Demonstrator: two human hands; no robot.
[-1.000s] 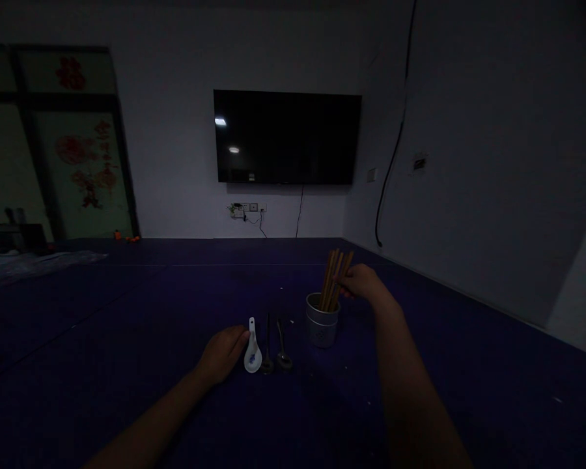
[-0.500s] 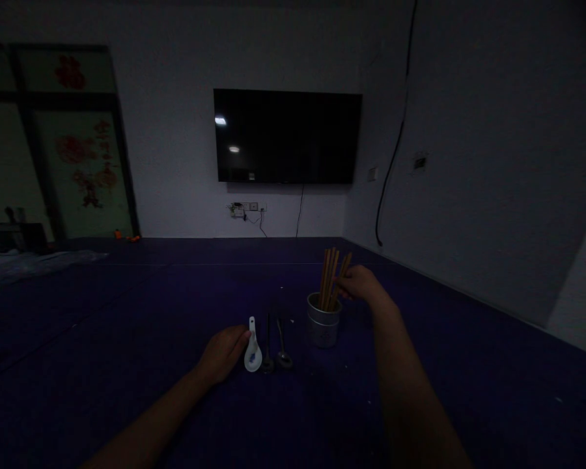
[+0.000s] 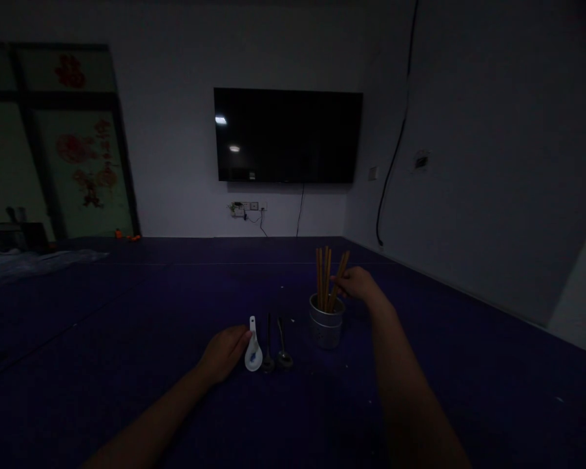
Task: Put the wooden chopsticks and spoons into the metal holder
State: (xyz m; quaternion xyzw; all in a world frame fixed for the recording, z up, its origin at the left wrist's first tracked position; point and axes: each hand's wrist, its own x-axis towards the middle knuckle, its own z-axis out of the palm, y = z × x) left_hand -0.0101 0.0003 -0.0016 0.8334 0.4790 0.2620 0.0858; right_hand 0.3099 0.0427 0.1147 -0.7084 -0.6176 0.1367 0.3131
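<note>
Over the rim of the round metal cup (image 3: 326,331), the right hand (image 3: 357,285) has its fingers pinched on wooden chopsticks (image 3: 342,270) that lean apart from the other chopsticks (image 3: 320,277) standing inside. The left hand's (image 3: 224,352) fingers touch the handle of the white porcelain spoon (image 3: 253,357); whether they grip it, I cannot tell. Two dark spoons (image 3: 284,359) lie just beside it on the purple surface (image 3: 176,326). A light, firm pinch and little sideways push should suit this hold, since leverage could tip the cup. Faint marks on the cup are unreadable. The upper pane (image 3: 71,70) carries what looks like a red 福; the lettering below is too dim.
</note>
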